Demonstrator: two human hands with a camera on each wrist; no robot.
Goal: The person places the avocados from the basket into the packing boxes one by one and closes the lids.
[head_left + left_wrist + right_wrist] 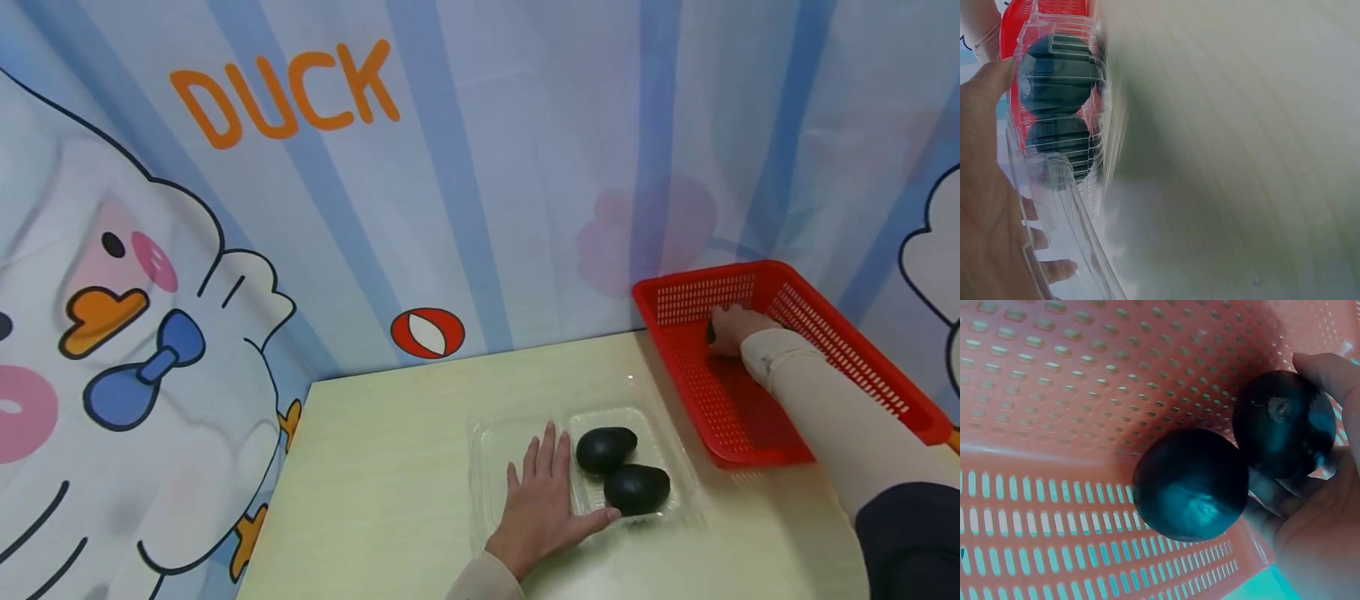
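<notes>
My left hand [537,507] lies with straight, spread fingers on the hinged lid side of a clear plastic clamshell box [491,442], its thumb reaching to the box's other half. Two dark avocados [606,451] sit in that half, side by side; the left wrist view shows them through the clear wall. Inside the red basket [697,400], my right hand [738,329] curls its thumb and fingers round one dark avocado [1282,422]. A second avocado [1191,486] is right against it in the basket, mostly hidden by the hand in the head view.
The basket, with slotted walls, stands at the table's right, near the back edge. A printed curtain [525,167] with duck pictures hangs behind the pale wooden table [375,483] and at its left. My right forearm [840,408] crosses over the basket's near right rim.
</notes>
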